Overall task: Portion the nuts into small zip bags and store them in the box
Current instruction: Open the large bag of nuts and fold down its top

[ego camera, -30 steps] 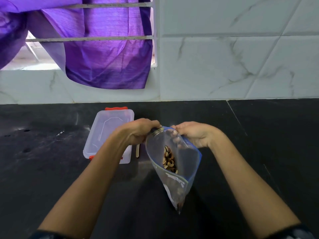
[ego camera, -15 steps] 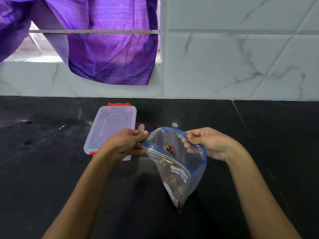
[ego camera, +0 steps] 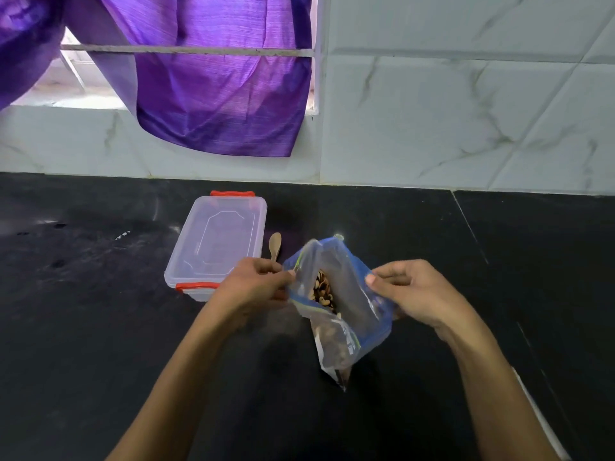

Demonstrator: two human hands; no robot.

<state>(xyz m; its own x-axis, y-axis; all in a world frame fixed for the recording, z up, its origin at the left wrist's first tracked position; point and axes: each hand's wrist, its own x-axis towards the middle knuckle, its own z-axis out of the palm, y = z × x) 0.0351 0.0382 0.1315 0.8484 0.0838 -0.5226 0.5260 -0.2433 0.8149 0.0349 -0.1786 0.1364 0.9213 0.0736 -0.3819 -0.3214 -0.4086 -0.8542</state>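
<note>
Holding the zip bag (ego camera: 342, 304) open at the mouth, one rim per hand; nuts (ego camera: 322, 291) sit low inside, bag bottom appears to rest on the desk (ego camera: 100, 327). My call for this step: keep both rims apart and level so the mouth doesn't collapse; keep the bag upright, or the nuts may slide out; one hand will have to free up for the spoon (ego camera: 275, 245) lying just beside the box (ego camera: 216, 241). Box lid is on, so it needs opening before storing; no small bags in view. Left hand (ego camera: 256, 287): grip pinching the near-left rim, fingers curled, wrist roughly level. Right hand (ego camera: 416, 294): grip pinching the right rim between thumb and fingers, forearm angled in from lower right.
</note>
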